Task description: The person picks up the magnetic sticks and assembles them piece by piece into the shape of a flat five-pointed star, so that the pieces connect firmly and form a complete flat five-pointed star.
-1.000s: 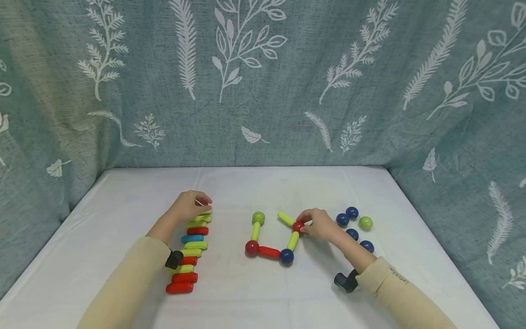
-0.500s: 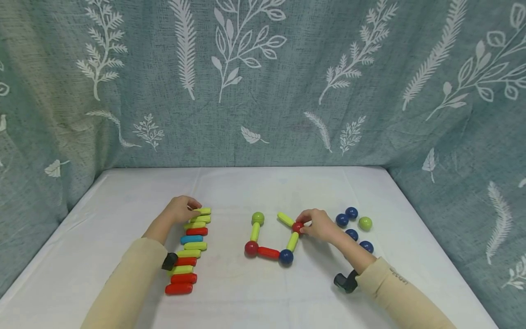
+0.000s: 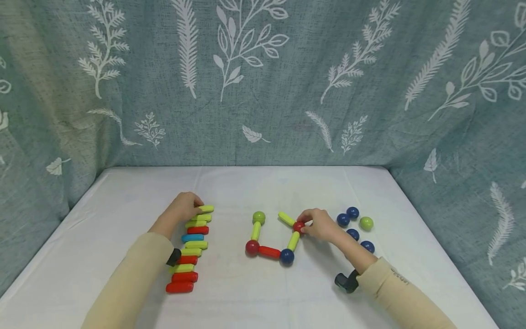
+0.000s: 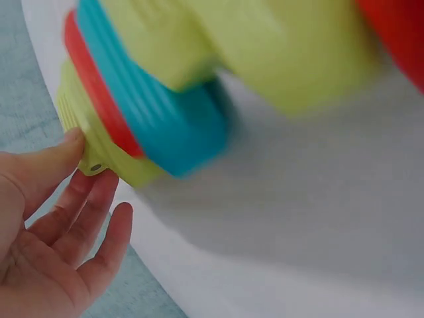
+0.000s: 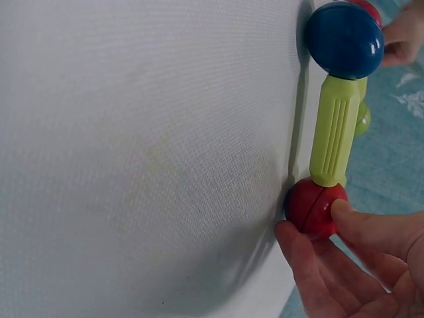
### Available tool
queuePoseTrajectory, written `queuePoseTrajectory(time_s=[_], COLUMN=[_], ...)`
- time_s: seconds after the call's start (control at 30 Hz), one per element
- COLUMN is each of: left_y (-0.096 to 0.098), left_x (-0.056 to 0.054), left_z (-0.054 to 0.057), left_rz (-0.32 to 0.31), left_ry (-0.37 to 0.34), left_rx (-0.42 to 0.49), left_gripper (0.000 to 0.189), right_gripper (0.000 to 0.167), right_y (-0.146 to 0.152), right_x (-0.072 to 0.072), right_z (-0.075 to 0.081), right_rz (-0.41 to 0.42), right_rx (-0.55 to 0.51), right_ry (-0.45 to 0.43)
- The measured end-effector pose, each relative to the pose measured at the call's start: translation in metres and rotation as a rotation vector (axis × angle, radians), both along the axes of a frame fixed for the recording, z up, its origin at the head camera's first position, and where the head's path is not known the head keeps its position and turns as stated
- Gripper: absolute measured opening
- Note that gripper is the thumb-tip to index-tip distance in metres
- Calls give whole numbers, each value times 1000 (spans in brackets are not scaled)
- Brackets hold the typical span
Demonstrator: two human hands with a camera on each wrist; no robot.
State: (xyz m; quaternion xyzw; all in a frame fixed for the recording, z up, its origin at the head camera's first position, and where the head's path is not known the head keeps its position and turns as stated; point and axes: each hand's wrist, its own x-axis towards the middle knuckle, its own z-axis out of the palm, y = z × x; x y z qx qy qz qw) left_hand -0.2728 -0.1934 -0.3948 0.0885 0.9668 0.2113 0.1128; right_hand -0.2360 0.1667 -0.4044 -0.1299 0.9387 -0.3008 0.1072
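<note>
At the far end of a column of short rods, my left hand pinches a yellow-green magnetic rod by its left end. In the left wrist view the thumb lies on top of that rod and fingertips sit under its end. My right hand holds a red ball between thumb and fingers. From this ball one yellow-green rod points away to the far left, and another yellow-green rod runs to a blue ball. A red rod links the blue ball to a second red ball.
Off the second red ball, a yellow-green rod ends in a green ball. Red, blue and yellow-green rods, such as the blue rod, line the left. Several blue balls and a green ball lie right of my right hand.
My left hand drew back leftward from over the column's far rod, then took that rod's left end; the rod shifted slightly right. The right hand stays on the red ball.
</note>
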Motion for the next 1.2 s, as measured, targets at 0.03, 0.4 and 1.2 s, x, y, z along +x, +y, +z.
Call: queuePoseTrajectory(time_s=[0.03, 0.4, 1.2], left_y=[3, 42, 114], left_x=[-1, -15, -18], left_z=[1, 6, 0], left_rz=[3, -25, -73], left_ry=[2, -7, 19], left_rx=[6, 63, 154], left_gripper=[23, 25, 20], right_gripper=[21, 21, 19], right_y=[0, 1, -1], right_x=[0, 0, 1], right_z=[0, 0, -3], right_rz=[-1, -5, -27], right_rx=[-1, -4, -7], right_ry=[-2, -2, 8])
